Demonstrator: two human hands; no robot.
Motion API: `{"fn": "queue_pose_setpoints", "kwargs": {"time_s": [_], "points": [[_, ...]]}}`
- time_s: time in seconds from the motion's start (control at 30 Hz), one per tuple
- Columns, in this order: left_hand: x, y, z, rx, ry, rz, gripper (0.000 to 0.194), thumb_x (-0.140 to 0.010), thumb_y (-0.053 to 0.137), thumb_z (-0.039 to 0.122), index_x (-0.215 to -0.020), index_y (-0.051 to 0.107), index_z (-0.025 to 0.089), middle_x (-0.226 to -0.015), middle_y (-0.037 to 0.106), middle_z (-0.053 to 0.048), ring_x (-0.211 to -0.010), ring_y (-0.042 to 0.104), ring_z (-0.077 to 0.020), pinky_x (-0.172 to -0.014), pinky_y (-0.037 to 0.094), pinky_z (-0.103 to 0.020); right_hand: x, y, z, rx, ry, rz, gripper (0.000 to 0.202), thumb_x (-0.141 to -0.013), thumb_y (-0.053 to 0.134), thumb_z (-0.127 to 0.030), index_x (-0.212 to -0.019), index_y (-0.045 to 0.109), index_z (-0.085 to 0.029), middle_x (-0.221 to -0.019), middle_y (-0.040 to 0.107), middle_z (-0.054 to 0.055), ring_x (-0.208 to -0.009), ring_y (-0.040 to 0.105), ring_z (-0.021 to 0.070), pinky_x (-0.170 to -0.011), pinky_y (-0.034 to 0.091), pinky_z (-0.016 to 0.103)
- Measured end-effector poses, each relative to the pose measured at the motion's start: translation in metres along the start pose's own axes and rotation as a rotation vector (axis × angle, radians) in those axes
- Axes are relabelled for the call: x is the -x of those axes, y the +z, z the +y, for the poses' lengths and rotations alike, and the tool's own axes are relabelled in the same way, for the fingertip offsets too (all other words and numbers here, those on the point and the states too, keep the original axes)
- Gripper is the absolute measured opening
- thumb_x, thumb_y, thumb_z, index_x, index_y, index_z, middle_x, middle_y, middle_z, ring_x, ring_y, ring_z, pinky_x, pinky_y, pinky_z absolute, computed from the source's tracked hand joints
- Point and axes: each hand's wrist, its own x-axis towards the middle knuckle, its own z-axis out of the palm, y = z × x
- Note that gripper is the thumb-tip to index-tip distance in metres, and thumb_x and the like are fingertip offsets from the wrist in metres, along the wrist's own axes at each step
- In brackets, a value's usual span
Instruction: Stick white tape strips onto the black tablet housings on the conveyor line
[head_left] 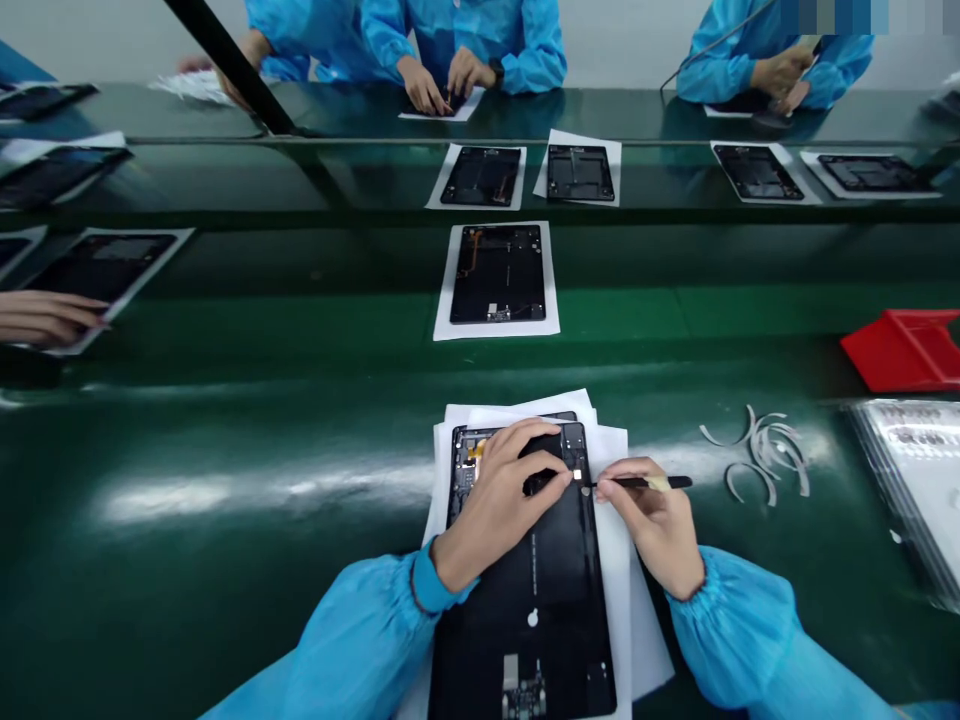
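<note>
An open-backed black tablet [559, 580] lies on white sheets in front of me, its inner parts showing. My left hand [510, 485] rests over its upper half. The left thumb and index tips meet in a pinch beside a small pale square part [577, 474] near the tablet's right edge; whatever they hold is too small to make out. In my right hand [656, 515], thumb and fingers grip slim black tweezers [679, 482] with pale tape around them. Their tip points left at the tablet's edge, close to the left fingertips.
Curled white strips [772, 445] lie to the right, near a red bin [904, 350] and a stack of clear trays [919, 470]. Another tablet [499, 275] sits on paper ahead. A co-worker's hand [49, 318] is at left; several people in blue sleeves work across the bench.
</note>
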Motion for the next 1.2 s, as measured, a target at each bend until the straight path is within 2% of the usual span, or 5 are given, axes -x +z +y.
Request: {"fn": "queue_pose_setpoints", "kwargs": {"time_s": [0.27,0.47,0.67,0.97,1.2], "points": [[0.003,0.001,0.000,-0.009,-0.031,-0.056,0.010,-0.088,0.059,0.018,-0.081,0.065,0.021,-0.130,0.057,-0.006,-0.132,0.042,-0.0297,-0.107,0.036,-0.053,-0.002,0.000,0.009,0.018,0.007,-0.002,0.011,-0.084,0.070,-0.030,-0.081,0.068,-0.020,-0.075,0.068,0.002,-0.068,0.069,0.0166,-0.063,0.059,0.026],[0.004,0.003,0.000,-0.007,-0.011,-0.032,0.009,-0.086,0.061,0.013,-0.080,0.062,0.020,-0.128,0.056,-0.007,-0.131,0.042,-0.0294,-0.106,0.036,-0.051,0.000,0.003,0.007,0.063,-0.059,0.071,0.004,-0.082,0.071,-0.024,-0.080,0.070,-0.022,-0.076,0.072,0.000,-0.071,0.070,0.0157,-0.064,0.058,0.024],[0.003,0.005,0.000,0.014,-0.027,-0.025,0.009,-0.084,0.062,0.012,-0.080,0.062,0.020,-0.128,0.056,-0.007,-0.131,0.043,-0.0286,-0.107,0.035,-0.048,-0.001,0.005,0.009,0.140,-0.069,-0.025,0.004,-0.083,0.072,-0.021,-0.079,0.073,-0.023,-0.082,0.076,-0.001,-0.078,0.071,0.0160,-0.076,0.056,0.025],[0.003,0.003,0.001,0.020,-0.051,-0.059,0.012,-0.080,0.065,0.010,-0.078,0.061,0.021,-0.127,0.055,-0.006,-0.131,0.042,-0.0277,-0.106,0.034,-0.047,-0.002,0.005,0.011,0.150,-0.185,-0.100,0.010,-0.087,0.067,-0.014,-0.086,0.072,-0.022,-0.086,0.075,0.001,-0.083,0.070,0.0155,-0.078,0.055,0.027],[0.000,-0.001,0.003,0.032,-0.070,-0.089,0.012,-0.081,0.065,0.011,-0.078,0.061,0.021,-0.127,0.054,-0.005,-0.130,0.042,-0.0271,-0.105,0.033,-0.046,0.000,-0.005,0.010,0.192,-0.175,-0.073,0.009,-0.085,0.068,-0.014,-0.084,0.072,-0.022,-0.083,0.075,0.000,-0.079,0.071,0.0155,-0.074,0.056,0.027]]}}
